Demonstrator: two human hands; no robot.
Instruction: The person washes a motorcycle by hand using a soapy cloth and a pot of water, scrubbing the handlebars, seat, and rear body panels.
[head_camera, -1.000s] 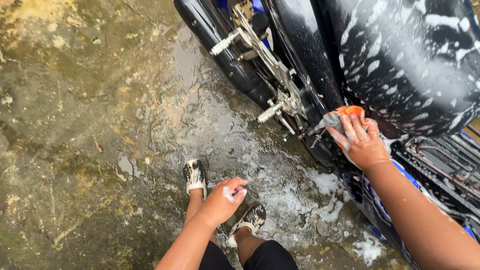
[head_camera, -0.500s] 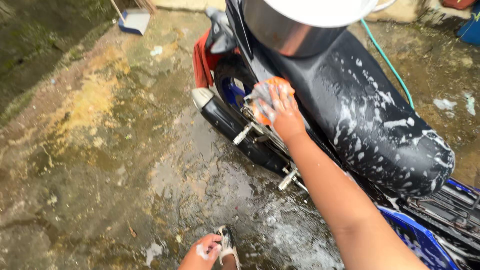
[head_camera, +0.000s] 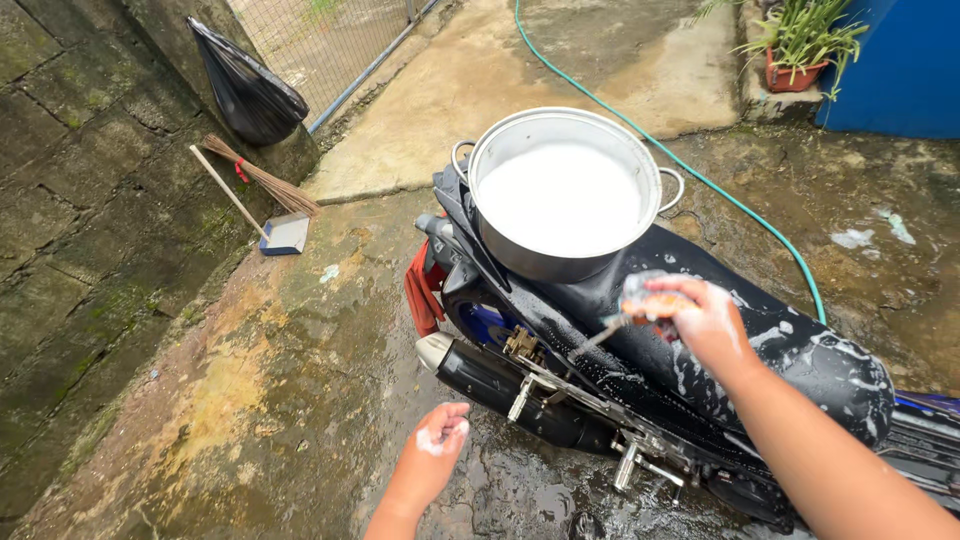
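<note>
Right hand (head_camera: 705, 322): closed around a soapy sponge (head_camera: 645, 297), orange with grey cloth, lifted just above the black seat (head_camera: 760, 340) of the motorbike (head_camera: 560, 400).
Left hand (head_camera: 437, 450): hanging free over the wet ground (head_camera: 250, 400), fingers loosely curled on nothing, white foam on the thumb side, well apart from the bike.
Sponge: in the right hand, near the rim of the metal pot (head_camera: 560, 195), not touching it.
Pot: resting on the back of the seat, full of white soapy water, two handles.
Seat: covered with streaks of foam, wet.
Exhaust pipe (head_camera: 500, 385): below the seat, dark and wet, with footrest brackets beside.
Around: green hose (head_camera: 700, 180) on the concrete, broom (head_camera: 255, 180) and dustpan (head_camera: 285, 235) by the mossy wall, black bag (head_camera: 245, 90) hanging above.
Good practice, as a judgement: keep the sponge firmly squeezed so as not to drop it, dip gently without pushing the pot, since it seems only balanced on the seat.
</note>
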